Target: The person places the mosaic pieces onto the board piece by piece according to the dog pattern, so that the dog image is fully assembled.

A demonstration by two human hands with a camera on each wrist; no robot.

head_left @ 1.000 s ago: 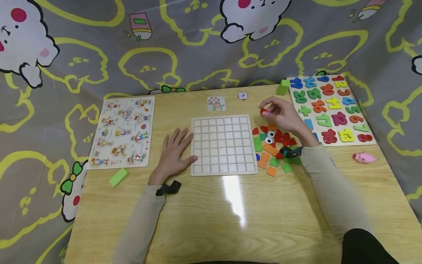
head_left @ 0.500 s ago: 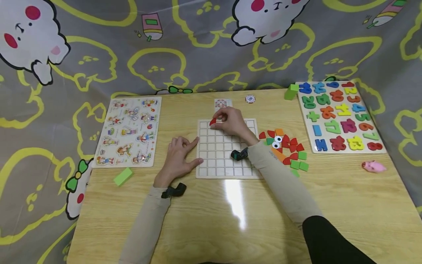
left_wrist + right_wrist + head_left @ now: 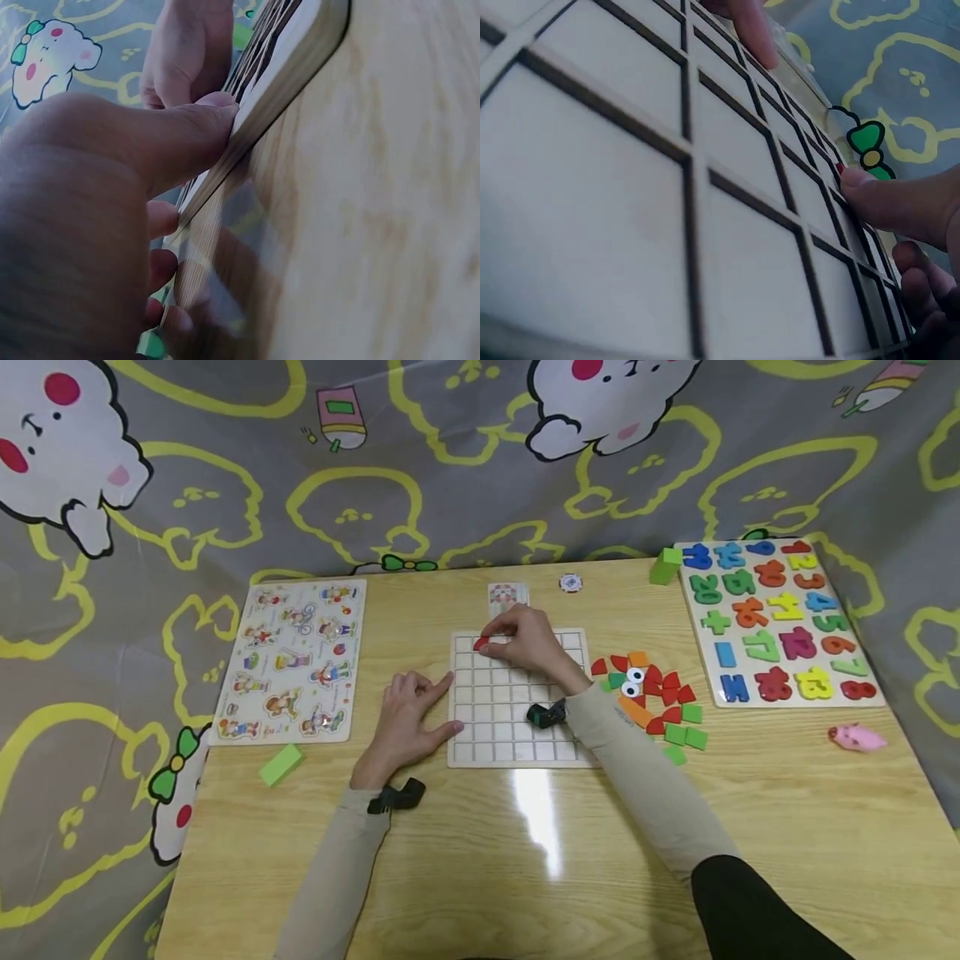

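The right hand [image 3: 528, 639] is pinching a red piece [image 3: 481, 644] at the far row of the grid board [image 3: 480, 718], near its left corner; whether the piece is touching the cell, I cannot tell. The left hand [image 3: 403, 718] is gripping nothing, its spread thumb and forefinger touching the board's left edge. To the right, loose pieces [image 3: 652, 679] in red, green and orange are lying about. Beyond the board, a picture card [image 3: 503, 597] and a round chip [image 3: 570, 582] are lying on the wood-grained desk [image 3: 465, 860], which is reflecting a white glare. A figure board [image 3: 306, 592] and a number board [image 3: 707, 647] are flanking everything; a grey cartoon-print curtain [image 3: 225, 485] is hanging behind. The left wrist view is showing the board's pale side under the thumb; the right wrist view is showing dark-edged ribs, and only a sliver of red.
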